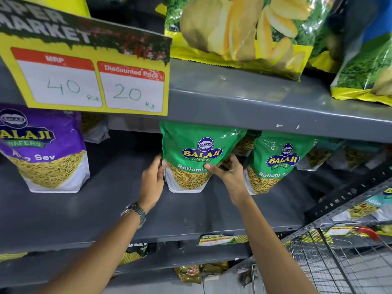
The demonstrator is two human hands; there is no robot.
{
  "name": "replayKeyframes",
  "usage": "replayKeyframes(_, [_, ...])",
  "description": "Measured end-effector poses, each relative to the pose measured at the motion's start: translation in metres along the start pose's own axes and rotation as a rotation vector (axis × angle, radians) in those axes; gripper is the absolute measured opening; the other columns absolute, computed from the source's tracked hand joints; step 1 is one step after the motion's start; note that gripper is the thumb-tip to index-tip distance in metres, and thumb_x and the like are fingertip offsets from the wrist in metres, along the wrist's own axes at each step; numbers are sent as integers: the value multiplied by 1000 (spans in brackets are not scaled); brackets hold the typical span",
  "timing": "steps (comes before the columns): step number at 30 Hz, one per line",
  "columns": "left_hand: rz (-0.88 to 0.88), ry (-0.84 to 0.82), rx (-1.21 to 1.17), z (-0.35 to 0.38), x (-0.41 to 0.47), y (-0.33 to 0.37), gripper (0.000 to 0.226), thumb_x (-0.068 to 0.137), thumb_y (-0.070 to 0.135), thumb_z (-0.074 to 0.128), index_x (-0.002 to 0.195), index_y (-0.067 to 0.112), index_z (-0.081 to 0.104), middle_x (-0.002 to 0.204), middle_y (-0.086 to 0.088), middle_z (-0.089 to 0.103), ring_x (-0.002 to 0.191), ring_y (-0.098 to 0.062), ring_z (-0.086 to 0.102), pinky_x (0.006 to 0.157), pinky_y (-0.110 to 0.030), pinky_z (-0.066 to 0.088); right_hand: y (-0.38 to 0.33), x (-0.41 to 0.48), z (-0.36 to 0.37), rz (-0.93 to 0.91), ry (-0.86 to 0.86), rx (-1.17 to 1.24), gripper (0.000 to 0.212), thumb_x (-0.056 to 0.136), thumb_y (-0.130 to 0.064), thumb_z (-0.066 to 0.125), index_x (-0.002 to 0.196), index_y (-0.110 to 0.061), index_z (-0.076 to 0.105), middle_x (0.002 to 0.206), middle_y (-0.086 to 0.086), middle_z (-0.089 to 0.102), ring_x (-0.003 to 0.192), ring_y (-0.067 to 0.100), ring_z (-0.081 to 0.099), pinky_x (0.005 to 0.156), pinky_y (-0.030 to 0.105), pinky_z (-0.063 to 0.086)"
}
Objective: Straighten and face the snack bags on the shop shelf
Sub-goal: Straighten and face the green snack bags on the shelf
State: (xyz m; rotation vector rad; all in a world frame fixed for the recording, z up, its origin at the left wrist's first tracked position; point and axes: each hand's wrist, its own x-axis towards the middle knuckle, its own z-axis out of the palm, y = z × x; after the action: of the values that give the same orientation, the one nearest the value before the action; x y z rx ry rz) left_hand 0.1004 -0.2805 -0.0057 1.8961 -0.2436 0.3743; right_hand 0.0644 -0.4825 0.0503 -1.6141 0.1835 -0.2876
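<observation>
A green Ratlami Sev bag (191, 153) stands upright on the grey middle shelf (106, 209), its front facing me. My left hand (151, 181) grips its left edge, and my right hand (230, 177) grips its right edge with the thumb across the front. A second green Ratlami Sev bag (275, 164) stands just to the right, leaning slightly. A purple Aloo Sev bag (42, 151) stands at the far left of the same shelf. More bags sit behind, partly hidden in shadow.
A yellow price sign (91, 79) hangs from the upper shelf edge (254, 111). Large chip bags (239, 32) lie on the upper shelf. A wire shopping trolley (339, 262) stands at the lower right. Bare shelf lies between the purple and green bags.
</observation>
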Motion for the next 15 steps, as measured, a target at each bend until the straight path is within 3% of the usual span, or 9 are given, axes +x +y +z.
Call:
replayKeyframes(4, [3, -1, 6, -1, -1, 1, 27, 94, 0, 41, 118, 2, 53, 92, -11, 67, 79, -24, 60, 62, -19, 39, 3, 1, -1, 9, -6, -8, 52, 62, -11, 85, 107, -20, 60, 115, 16, 69, 109, 33, 64, 92, 46, 54])
replayKeyframes(7, [5, -4, 6, -2, 0, 3, 24, 94, 0, 40, 114, 2, 54, 89, -8, 65, 77, -23, 59, 60, -10, 38, 2, 2, 0, 21, 1, -5, 48, 65, -10, 84, 105, -19, 59, 115, 19, 68, 109, 35, 63, 91, 44, 54])
replayKeyframes(11, [12, -23, 4, -3, 0, 5, 21, 95, 2, 40, 111, -1, 54, 85, -9, 64, 70, -18, 58, 58, -10, 37, 3, 3, 0, 30, 8, -1, 49, 62, -16, 85, 103, -19, 59, 114, 20, 68, 108, 35, 63, 92, 47, 54])
replayKeyframes(15, [-1, -25, 0, -2, 3, 2, 28, 95, 2, 39, 121, 3, 52, 95, -10, 67, 81, -25, 62, 61, -12, 39, 4, 2, 3, 36, 20, 17, 48, 65, -11, 83, 105, -15, 57, 115, 19, 68, 110, 35, 63, 93, 46, 54])
